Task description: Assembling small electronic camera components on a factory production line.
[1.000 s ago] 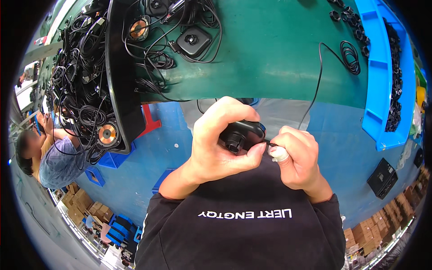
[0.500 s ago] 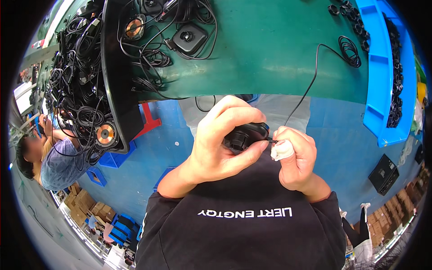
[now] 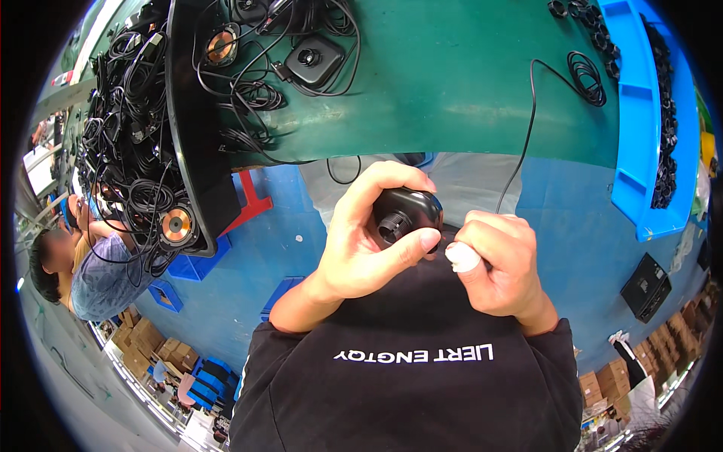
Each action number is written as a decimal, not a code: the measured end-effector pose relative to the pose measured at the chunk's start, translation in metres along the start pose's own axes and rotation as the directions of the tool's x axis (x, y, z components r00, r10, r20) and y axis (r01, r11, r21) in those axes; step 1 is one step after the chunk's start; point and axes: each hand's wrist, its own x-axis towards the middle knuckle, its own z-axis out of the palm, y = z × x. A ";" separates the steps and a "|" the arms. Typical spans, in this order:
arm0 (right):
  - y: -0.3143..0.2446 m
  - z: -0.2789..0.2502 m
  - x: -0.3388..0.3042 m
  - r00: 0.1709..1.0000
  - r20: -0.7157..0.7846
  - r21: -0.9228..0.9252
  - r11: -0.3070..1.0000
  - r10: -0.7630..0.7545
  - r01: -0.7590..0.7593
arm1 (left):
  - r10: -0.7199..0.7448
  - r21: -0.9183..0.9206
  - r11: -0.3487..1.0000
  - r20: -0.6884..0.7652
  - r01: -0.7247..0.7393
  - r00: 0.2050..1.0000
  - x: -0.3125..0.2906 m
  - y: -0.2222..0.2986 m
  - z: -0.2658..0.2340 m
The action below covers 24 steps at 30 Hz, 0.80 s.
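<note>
My left hand [image 3: 358,245] is closed around a black rounded housing [image 3: 414,211] with a threaded stub on it, fingers over the top and thumb along its near side. Just to the right, my right hand [image 3: 501,260] is curled in a tight grip, its thumb tip wrapped in white. A thin black cable [image 3: 532,113] runs from the right fist up onto the green table, ending in a loose coil. Whether the cable joins the housing is hidden between my hands.
On the green table [image 3: 452,90] at the left lie a square black device [image 3: 315,60], cables and a copper-coil disc [image 3: 223,45]. A black bin [image 3: 188,135] of tangled cables stands left. Blue trays [image 3: 633,158] with black rings stand right. Another person [image 3: 105,264] sits far left.
My right hand has moved slightly right and down, away from the housing. The housing has tilted in my left hand, and the short cable piece between my hands no longer shows.
</note>
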 end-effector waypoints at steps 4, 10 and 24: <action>-0.001 -0.004 0.000 0.998 0.007 -0.015 0.998 0.058 -0.058 | 0.028 0.048 0.998 0.028 -0.029 0.999 0.001 -0.005 -0.001; 0.003 0.000 -0.002 1.000 0.019 -0.015 1.000 0.019 -0.019 | 0.366 0.258 0.880 0.163 -0.398 0.916 0.008 -0.014 -0.005; 0.008 0.011 -0.005 0.987 -0.030 -0.219 0.964 -0.160 0.150 | 0.223 0.187 0.958 -0.005 -0.218 0.975 0.002 -0.015 -0.005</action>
